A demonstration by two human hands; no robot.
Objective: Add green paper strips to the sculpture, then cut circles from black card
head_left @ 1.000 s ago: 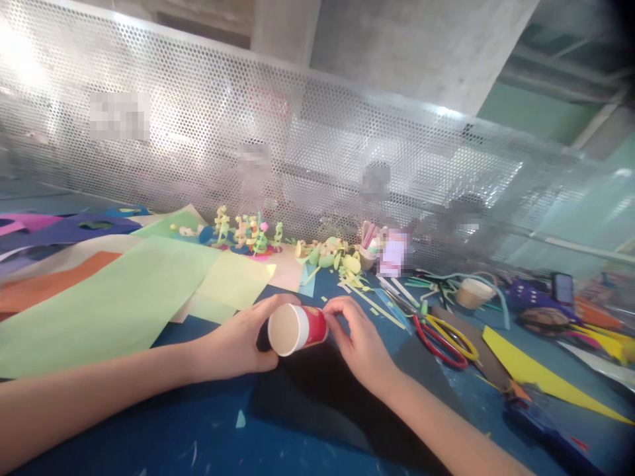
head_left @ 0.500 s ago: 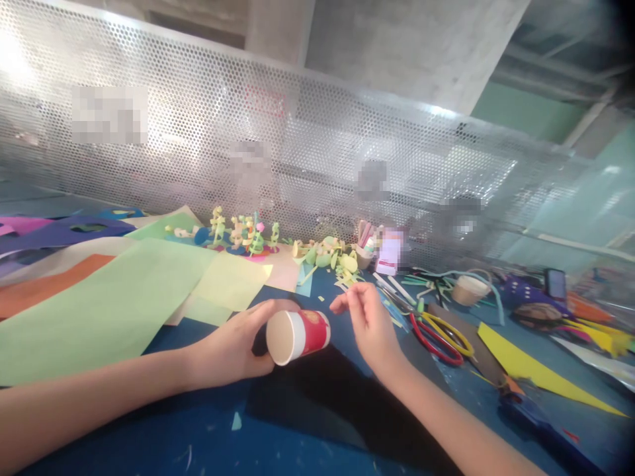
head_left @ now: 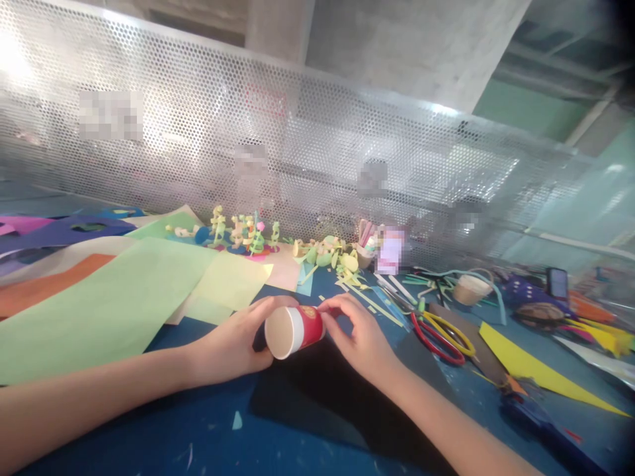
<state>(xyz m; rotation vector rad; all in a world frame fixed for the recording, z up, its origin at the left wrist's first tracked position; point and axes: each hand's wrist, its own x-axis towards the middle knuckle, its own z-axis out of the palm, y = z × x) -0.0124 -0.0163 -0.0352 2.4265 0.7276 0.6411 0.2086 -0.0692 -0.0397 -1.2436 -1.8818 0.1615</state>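
Note:
A red paper cup with a white rim lies on its side over a black sheet on the blue table, its open mouth turned toward me. My left hand is wrapped round the cup from the left and holds it. My right hand is at the cup's far end, fingers curled and touching its base edge. Whether anything small sits between those fingertips I cannot make out.
Green, yellow and orange paper sheets lie at left. Small paper figures stand along the perforated metal screen. Scissors with red and yellow handles, a brown cup, paper strips and a yellow triangle lie at right.
Half a second ago my right hand was lifted away from the cup; it has come back to touch the cup's far end. My left hand has kept its hold on the cup.

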